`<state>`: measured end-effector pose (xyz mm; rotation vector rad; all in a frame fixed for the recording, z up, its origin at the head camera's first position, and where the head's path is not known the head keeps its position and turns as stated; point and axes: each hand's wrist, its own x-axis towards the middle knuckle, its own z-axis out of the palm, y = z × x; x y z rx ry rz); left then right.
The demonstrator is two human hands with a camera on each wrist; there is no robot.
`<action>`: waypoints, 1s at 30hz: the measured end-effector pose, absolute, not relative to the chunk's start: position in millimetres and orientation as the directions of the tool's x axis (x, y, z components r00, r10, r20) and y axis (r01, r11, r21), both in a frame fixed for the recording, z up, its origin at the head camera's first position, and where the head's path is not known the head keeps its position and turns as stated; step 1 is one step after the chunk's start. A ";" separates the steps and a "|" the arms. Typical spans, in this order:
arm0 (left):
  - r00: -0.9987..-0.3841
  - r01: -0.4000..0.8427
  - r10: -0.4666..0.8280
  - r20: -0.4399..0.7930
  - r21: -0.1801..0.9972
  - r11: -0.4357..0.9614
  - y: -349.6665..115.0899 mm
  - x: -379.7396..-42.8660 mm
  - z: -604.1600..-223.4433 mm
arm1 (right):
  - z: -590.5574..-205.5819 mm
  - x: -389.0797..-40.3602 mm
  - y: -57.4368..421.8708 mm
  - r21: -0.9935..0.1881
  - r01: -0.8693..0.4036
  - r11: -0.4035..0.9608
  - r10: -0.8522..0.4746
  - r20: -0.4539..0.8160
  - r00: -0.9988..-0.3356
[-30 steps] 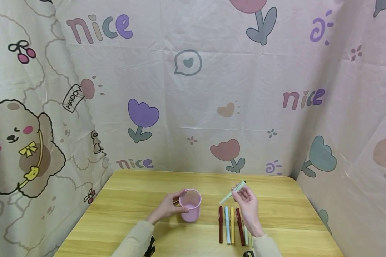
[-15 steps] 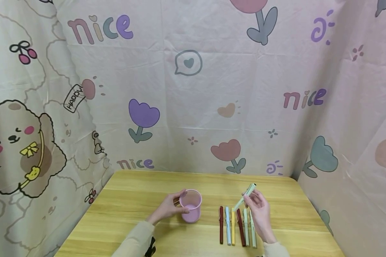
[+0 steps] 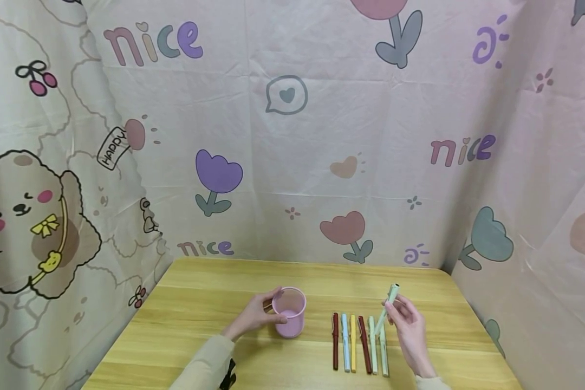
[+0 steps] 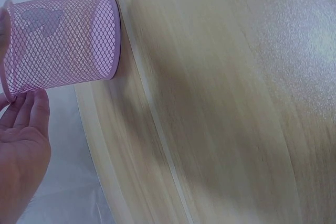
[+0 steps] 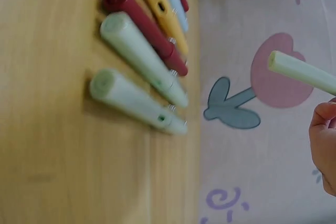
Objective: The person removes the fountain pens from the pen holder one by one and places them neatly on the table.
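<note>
My left hand (image 3: 253, 315) grips a pink mesh pen cup (image 4: 63, 43) near its rim, thumb on the near side and fingers behind. The cup stands upright on the table, and nothing shows inside it. Above the right end of a row of pens, my right hand (image 3: 410, 330) pinches a pale green pen (image 3: 389, 303), held tilted with its clip end up. Below it lie two more pale green pens (image 5: 139, 56), side by side. Left of these are a dark red pen (image 3: 364, 344), a yellow pen (image 3: 353, 344), a light blue pen (image 3: 345, 344) and another dark red pen (image 3: 335, 341).
The wooden table (image 3: 214, 281) ends at a printed cloth backdrop (image 3: 283, 162) behind. More printed cloth (image 3: 556, 189) hangs on the right side, and on the left too. Between the cup and the pens is a stretch of tabletop.
My right hand has moved right and slightly toward me with the pale green pen, which now tilts more upright. The two lying green pens are uncovered. The left hand and cup have stayed put.
</note>
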<state>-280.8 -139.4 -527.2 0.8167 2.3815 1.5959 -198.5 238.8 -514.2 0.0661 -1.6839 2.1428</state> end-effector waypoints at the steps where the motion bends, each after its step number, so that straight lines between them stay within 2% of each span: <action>1: -0.839 0.348 0.520 0.163 0.894 0.281 -139.5 -280.9 -527.3 | -515.2 -198.6 240.6 -0.926 -0.334 -0.176 0.294 0.274 -0.916; 18: -0.840 0.352 0.517 0.164 0.890 0.289 -138.7 -282.8 -528.5 | -530.6 -190.6 267.7 -0.952 -0.258 -0.168 0.283 0.204 -0.937; 30: -0.841 0.352 0.514 0.168 0.891 0.286 -139.0 -281.4 -528.7 | -537.2 -188.4 278.6 -0.985 -0.173 -0.015 0.269 0.163 -0.949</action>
